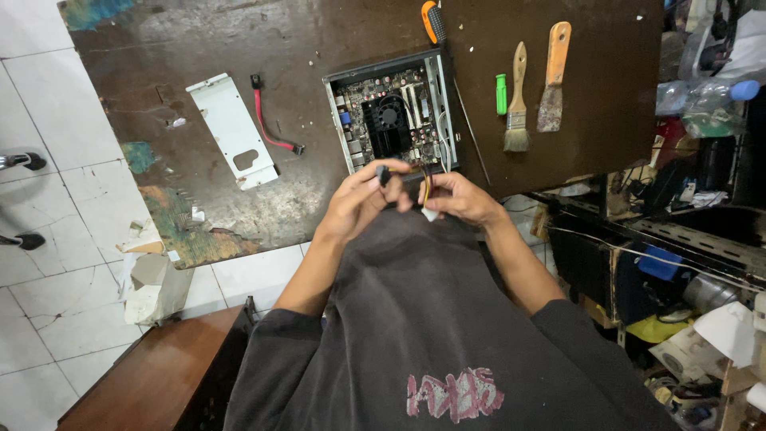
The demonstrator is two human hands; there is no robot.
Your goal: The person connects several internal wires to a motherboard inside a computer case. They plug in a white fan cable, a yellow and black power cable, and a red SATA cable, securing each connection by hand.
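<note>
1. Left hand [357,203] pinches a small black plug [384,173]; right hand [456,198] closes on the coloured wires [427,183].
2. The wires' far end is hidden behind the fingers.
3. Both are held just before the open computer case [392,116] on the worn table [199,48].
4. Paintbrush [517,104] and scraper [553,76] lie apart.

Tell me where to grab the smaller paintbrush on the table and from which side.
Grip the paintbrush by its bare wooden handle, the upper part, coming from above. It lies flat with its bristles toward the person, so the handle is the slim, clean part. Come down with fingers on its left and right; the green marker lies close on the left, so keep the pinch narrow.
</note>
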